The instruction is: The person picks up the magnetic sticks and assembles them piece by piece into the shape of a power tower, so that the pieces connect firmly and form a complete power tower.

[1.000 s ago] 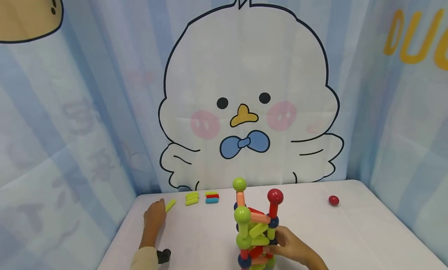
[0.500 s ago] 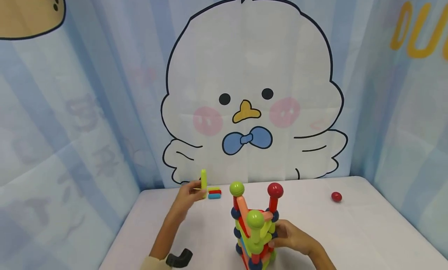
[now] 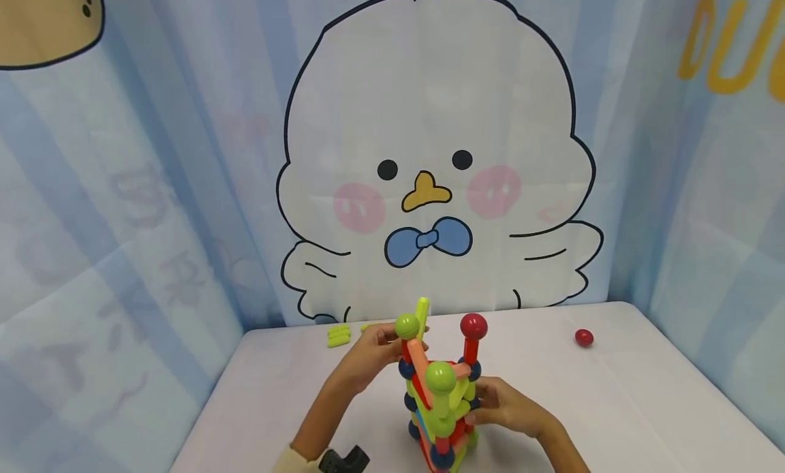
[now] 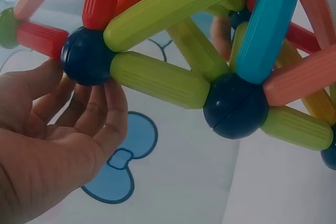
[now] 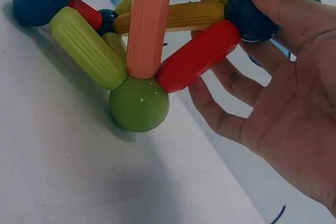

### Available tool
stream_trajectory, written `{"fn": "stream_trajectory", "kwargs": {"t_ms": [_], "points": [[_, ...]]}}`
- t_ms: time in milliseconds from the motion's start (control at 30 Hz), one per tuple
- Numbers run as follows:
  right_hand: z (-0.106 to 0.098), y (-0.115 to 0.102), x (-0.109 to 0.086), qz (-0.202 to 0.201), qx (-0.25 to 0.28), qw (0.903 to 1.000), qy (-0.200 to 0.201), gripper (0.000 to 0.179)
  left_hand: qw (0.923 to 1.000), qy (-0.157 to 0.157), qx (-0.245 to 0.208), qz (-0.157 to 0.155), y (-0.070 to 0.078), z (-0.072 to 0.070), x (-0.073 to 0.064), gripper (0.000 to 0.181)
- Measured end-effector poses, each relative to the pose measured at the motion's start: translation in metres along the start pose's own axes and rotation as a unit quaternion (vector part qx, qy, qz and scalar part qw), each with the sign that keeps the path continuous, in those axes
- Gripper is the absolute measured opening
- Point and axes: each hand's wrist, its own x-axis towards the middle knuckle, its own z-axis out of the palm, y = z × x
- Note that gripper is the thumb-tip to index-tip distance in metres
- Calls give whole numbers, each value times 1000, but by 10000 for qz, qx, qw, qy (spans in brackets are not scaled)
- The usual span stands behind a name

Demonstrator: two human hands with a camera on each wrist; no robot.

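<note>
A tower of coloured sticks and balls stands upright on the table in the head view. Behind its upper left corner, my left hand holds a yellow-green stick that points up past a green ball. The left wrist view has this hand close around a dark blue ball, its fingertips partly hidden; the held stick is out of sight there. My right hand grips the tower's right side. In the right wrist view its thumb and fingers are around another blue ball.
Several yellow-green sticks lie at the back left of the white table. One more stick end shows beside the left hand. A red ball lies at the back right. A printed curtain hangs behind the table.
My left hand has picked up a yellow-green stick from the back left and carried it right to the tower. The tower has turned a little while my right hand keeps its grip.
</note>
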Motion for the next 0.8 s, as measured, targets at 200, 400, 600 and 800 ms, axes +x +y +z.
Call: {"fn": "stream_trajectory", "kwargs": {"t_ms": [200, 400, 600, 800], "points": [[-3, 2, 0, 105, -184, 9991, 373, 43, 9994, -336, -26, -64, 0, 4, 5, 38], [-4, 3, 1, 232, -367, 9973, 593, 38, 9983, -467, -289, -181, 0, 5, 9, 35], [-3, 4, 3, 216, -420, 9972, 584, 39, 9941, -887, -593, -190, 0, 5, 15, 18], [-3, 4, 2, 246, -465, 9969, 587, 40, 9891, -1282, -720, 11, -2, 4, 19, 21]]}}
